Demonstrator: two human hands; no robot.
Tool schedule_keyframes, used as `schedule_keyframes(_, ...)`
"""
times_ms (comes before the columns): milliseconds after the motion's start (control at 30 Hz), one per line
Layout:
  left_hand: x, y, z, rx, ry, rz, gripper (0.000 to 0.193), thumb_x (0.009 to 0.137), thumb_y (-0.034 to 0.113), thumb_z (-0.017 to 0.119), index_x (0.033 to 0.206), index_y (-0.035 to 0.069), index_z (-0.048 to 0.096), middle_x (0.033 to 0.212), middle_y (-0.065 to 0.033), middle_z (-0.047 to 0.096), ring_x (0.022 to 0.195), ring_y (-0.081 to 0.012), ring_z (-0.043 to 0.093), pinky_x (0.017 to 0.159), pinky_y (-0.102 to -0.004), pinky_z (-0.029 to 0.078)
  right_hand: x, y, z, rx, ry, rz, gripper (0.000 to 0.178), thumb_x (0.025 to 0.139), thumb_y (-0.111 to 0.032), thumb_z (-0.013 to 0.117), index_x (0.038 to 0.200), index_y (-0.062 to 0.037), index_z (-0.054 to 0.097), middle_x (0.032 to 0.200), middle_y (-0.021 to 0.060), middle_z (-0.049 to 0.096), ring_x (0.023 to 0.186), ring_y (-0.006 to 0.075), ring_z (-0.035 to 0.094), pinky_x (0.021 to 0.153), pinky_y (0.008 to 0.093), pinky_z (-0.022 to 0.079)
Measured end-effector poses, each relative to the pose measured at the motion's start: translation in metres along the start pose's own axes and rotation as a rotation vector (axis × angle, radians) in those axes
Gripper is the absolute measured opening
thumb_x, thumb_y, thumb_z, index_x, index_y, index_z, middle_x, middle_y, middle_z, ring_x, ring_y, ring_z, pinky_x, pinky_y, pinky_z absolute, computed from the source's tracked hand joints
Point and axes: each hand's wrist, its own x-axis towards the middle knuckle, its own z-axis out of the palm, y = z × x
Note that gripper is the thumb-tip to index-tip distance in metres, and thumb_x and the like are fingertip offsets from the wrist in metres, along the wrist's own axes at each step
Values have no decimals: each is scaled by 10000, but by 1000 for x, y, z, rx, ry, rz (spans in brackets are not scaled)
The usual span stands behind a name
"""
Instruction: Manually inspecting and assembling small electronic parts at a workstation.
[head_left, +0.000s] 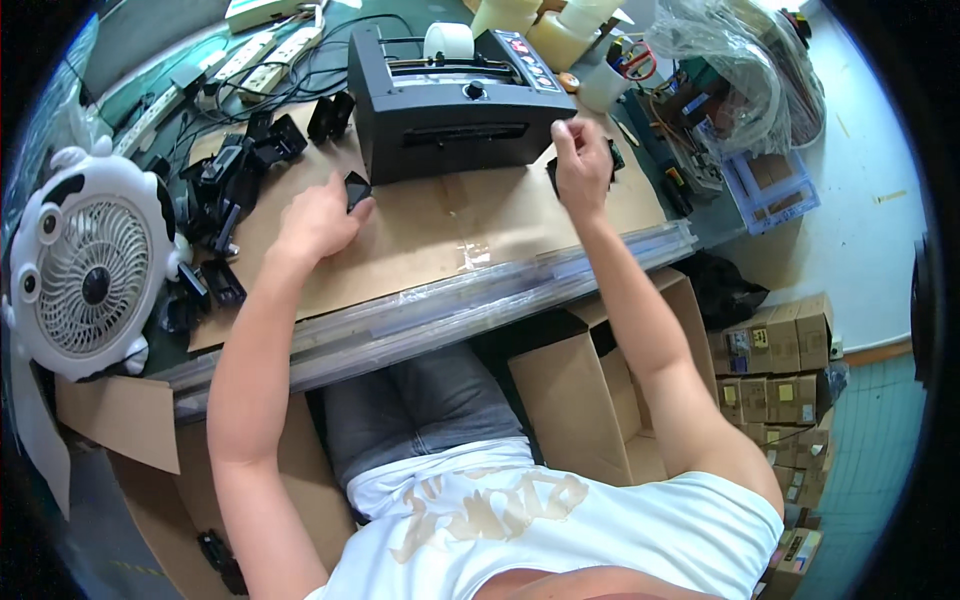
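Note:
A black automatic tape dispenser (455,125) with a white roll on top stands on a cardboard sheet (440,225). At its left front corner my left hand (322,218) grips a small black boxy part (355,190) between thumb and fingers. My right hand (582,172) is at the machine's right front corner, its fingers closed; whatever may be in them is hidden. Dark parts (614,156) show right beside that hand. On the left of the cardboard lies a heap of black boxy parts with cables (235,170).
A white animal-shaped fan (95,260) stands at the left. Power strips (270,70) and cables lie behind the heap. Below the table edge are open cardboard boxes (565,400). A cup with scissors (605,85) and a blue tray (765,190) are at the right.

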Motion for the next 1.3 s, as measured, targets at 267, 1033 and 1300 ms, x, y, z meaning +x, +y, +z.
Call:
schedule_keyframes(267, -20, 34, -16, -480, -351, -76, 313, 870, 181, 511, 1111, -17, 495, 901, -184, 667, 777, -228, 671, 626, -337, 550, -10, -50, 18, 1277, -420, 1342, 158, 936, -196, 640, 889, -46, 646, 718, 1, 529, 603, 43, 453, 473, 171, 308)
schedule_keyframes(1033, -20, 46, 23, -1525, -678, 142, 213, 969, 196, 423, 1070, 28, 505, 811, -105, 641, 594, -124, 570, 471, -194, 435, -57, -100, 14, 1012, -661, 469, 135, 874, -106, 706, 815, -3, 641, 1001, 32, 491, 803, 108, 467, 695, 197, 385)
schedule_keyframes(1300, -22, 51, 24, -1379, -547, 178, 200, 959, 146, 393, 1105, 46, 487, 820, -97, 632, 592, -110, 562, 430, -175, 411, -54, -108, 10, 880, -678, 448, 142, 868, -109, 714, 854, 2, 627, 951, 41, 529, 770, 115, 508, 658, 213, 432)
